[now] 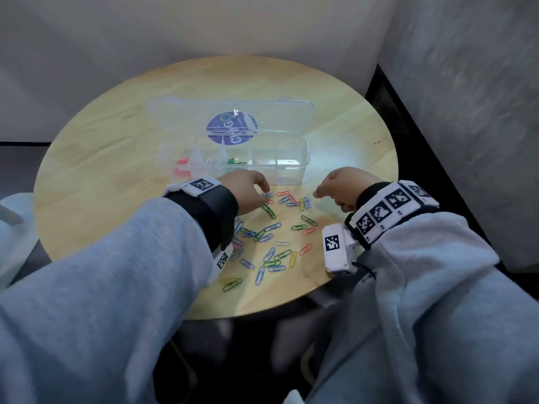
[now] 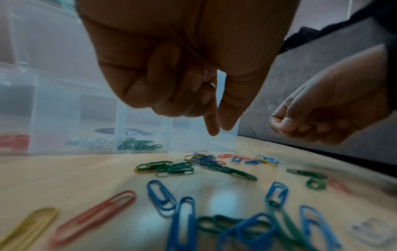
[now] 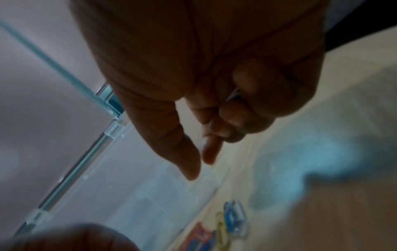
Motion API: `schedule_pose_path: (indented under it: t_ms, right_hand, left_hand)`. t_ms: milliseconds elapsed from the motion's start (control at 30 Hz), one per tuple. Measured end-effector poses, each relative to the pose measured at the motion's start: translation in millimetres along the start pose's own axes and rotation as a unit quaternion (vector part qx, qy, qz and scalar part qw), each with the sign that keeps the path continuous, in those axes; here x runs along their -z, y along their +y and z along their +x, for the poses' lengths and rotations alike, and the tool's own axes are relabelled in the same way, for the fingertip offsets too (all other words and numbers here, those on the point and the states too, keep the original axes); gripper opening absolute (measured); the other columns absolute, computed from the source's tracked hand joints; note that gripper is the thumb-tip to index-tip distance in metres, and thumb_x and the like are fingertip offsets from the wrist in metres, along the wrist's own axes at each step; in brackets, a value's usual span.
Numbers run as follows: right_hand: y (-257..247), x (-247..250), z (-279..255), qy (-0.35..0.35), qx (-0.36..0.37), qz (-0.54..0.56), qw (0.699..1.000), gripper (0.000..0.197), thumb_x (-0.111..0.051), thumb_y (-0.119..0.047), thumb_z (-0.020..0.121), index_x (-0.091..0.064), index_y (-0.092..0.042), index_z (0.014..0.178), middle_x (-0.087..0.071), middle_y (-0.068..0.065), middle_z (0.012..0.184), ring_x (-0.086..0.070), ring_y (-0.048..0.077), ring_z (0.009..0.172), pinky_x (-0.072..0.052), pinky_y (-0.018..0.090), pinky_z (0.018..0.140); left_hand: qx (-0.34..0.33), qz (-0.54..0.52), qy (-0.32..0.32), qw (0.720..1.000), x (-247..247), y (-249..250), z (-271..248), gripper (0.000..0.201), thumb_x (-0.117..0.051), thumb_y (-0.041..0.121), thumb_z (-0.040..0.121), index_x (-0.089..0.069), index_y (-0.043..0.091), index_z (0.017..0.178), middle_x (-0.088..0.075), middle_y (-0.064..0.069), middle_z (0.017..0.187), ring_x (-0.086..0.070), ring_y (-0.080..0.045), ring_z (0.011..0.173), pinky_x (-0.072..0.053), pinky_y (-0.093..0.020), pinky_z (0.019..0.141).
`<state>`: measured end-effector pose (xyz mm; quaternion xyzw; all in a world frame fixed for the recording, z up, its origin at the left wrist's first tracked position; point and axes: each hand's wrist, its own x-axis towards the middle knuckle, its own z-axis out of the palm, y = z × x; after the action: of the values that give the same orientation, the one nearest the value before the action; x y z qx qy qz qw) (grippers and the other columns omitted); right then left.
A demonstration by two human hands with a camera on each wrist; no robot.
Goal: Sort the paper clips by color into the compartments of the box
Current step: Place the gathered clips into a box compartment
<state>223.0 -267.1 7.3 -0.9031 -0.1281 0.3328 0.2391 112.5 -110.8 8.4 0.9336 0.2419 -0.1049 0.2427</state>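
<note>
**Clips loose on the table, both hands low over them**

I see thin wire paper clips [image 1: 272, 227], glossy blue, green, red, yellow and white, scattered on the round pale wooden table [image 1: 116, 170] just in front of the clear plastic box [image 1: 291, 170]. Red, white and green clips sit in its left compartments. My left hand [image 1: 248, 193] reaches down, thumb and forefinger narrowed, other fingers curled on something metallic. My right hand [image 1: 344, 189] hovers curled; whether it holds anything I cannot tell.

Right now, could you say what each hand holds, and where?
Left hand and right hand each seem to tuck a pale clip under curled fingers; part hidden.
</note>
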Motion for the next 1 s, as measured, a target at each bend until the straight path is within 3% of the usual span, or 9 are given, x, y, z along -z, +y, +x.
schedule_pose_path:
  t_ms: [67, 167, 300, 367, 500, 633, 767, 900, 1000]
  right_hand:
    - [1.6, -2.0, -1.3, 0.003, 0.012, -0.09, 0.996, 0.018, -0.061, -0.025, 0.086, -0.056, -0.009, 0.09, -0.045, 0.002, 0.064, -0.04, 0.015, 0.052, -0.033, 0.025, 0.05]
    - [1.0, -5.7, 0.9, 0.011, 0.017, -0.107, 0.994, 0.02, -0.064, -0.026, 0.085, -0.058, -0.01, 0.096, -0.051, 0.001, 0.071, -0.045, 0.015, 0.059, -0.036, 0.024, 0.053]
    - [-2.5, -15.4, 6.9, 0.022, 0.016, -0.129, 0.991, 0.029, -0.062, -0.026, 0.086, -0.065, -0.004, 0.106, -0.068, 0.011, 0.105, -0.062, 0.026, 0.095, -0.046, 0.028, 0.073]
    - [-4.5, -20.8, 9.6, 0.027, 0.014, -0.144, 0.989, 0.031, -0.061, -0.026, 0.086, -0.065, -0.004, 0.108, -0.068, 0.012, 0.109, -0.063, 0.026, 0.101, -0.046, 0.028, 0.078]
    - [-8.6, -28.0, 13.5, 0.024, 0.015, -0.193, 0.981, 0.03, -0.055, -0.025, 0.088, -0.064, -0.006, 0.109, -0.066, 0.01, 0.111, -0.058, 0.024, 0.089, -0.048, 0.028, 0.081]
    - [-8.1, -29.7, 14.8, -0.006, 0.024, -0.198, 0.98, 0.029, -0.064, -0.021, 0.081, -0.068, -0.005, 0.105, -0.069, 0.011, 0.107, -0.064, 0.026, 0.097, -0.045, 0.027, 0.073]
    - [-9.3, -17.0, 8.3, -0.01, 0.043, -0.163, 0.986, 0.027, -0.067, -0.024, 0.082, -0.067, -0.003, 0.099, -0.063, 0.008, 0.088, -0.057, 0.023, 0.079, -0.042, 0.025, 0.065]
    - [-10.4, -3.3, -2.8, -0.028, 0.058, -0.105, 0.992, 0.025, -0.073, -0.031, 0.079, -0.055, -0.014, 0.072, -0.05, 0.0, 0.063, -0.042, 0.013, 0.052, -0.034, 0.022, 0.052]
    - [-10.0, -2.5, -6.7, -0.043, 0.058, -0.112, 0.991, 0.023, -0.072, -0.033, 0.079, -0.059, -0.014, 0.08, -0.05, -0.001, 0.064, -0.043, 0.012, 0.052, -0.036, 0.022, 0.053]
  left_hand:
    - [-0.004, 0.05, 0.006, 0.999, -4.4, 4.3, 6.3, 0.032, -0.053, 0.021, 0.088, -0.059, 0.029, 0.119, -0.058, -0.001, 0.123, -0.057, -0.021, 0.107, -0.035, -0.023, 0.074]
    - [-0.014, 0.107, -0.002, 0.994, -10.0, 10.4, 14.8, 0.032, -0.051, 0.02, 0.091, -0.058, 0.025, 0.122, -0.058, -0.003, 0.126, -0.056, -0.023, 0.111, -0.035, -0.023, 0.076]
    - [-0.017, 0.144, -0.017, 0.989, -15.2, 15.1, 22.7, 0.025, -0.053, 0.023, 0.092, -0.061, 0.018, 0.115, -0.063, -0.007, 0.116, -0.057, -0.026, 0.105, -0.035, -0.025, 0.075]
    - [-0.012, 0.146, -0.02, 0.989, -16.8, 16.1, 24.1, 0.023, -0.055, 0.025, 0.091, -0.062, 0.015, 0.111, -0.064, -0.008, 0.113, -0.058, -0.025, 0.1, -0.035, -0.025, 0.073]
    - [-0.001, 0.141, -0.026, 0.99, -19.9, 13.8, 25.6, 0.017, -0.06, 0.026, 0.089, -0.063, 0.015, 0.101, -0.064, -0.008, 0.113, -0.059, -0.026, 0.106, -0.036, -0.025, 0.073]
    - [0.017, 0.122, -0.033, 0.992, -19.4, 9.8, 22.3, 0.025, -0.061, 0.024, 0.088, -0.065, 0.011, 0.109, -0.064, -0.008, 0.116, -0.059, -0.025, 0.108, -0.035, -0.024, 0.072]
    - [0.028, 0.107, -0.034, 0.993, -18.7, 4.6, 17.1, 0.024, -0.062, 0.025, 0.088, -0.066, 0.011, 0.108, -0.065, -0.007, 0.116, -0.06, -0.024, 0.107, -0.035, -0.022, 0.064]
    - [0.04, 0.065, -0.035, 0.996, -16.6, -2.0, 13.4, 0.023, -0.064, 0.028, 0.086, -0.067, 0.014, 0.103, -0.067, -0.006, 0.11, -0.058, -0.021, 0.092, -0.033, -0.022, 0.054]
    - [0.042, 0.0, -0.027, 0.999, -12.0, -7.6, 9.0, 0.008, -0.063, 0.025, 0.085, -0.065, 0.019, 0.09, -0.066, -0.005, 0.093, -0.059, -0.021, 0.084, -0.032, -0.016, 0.052]
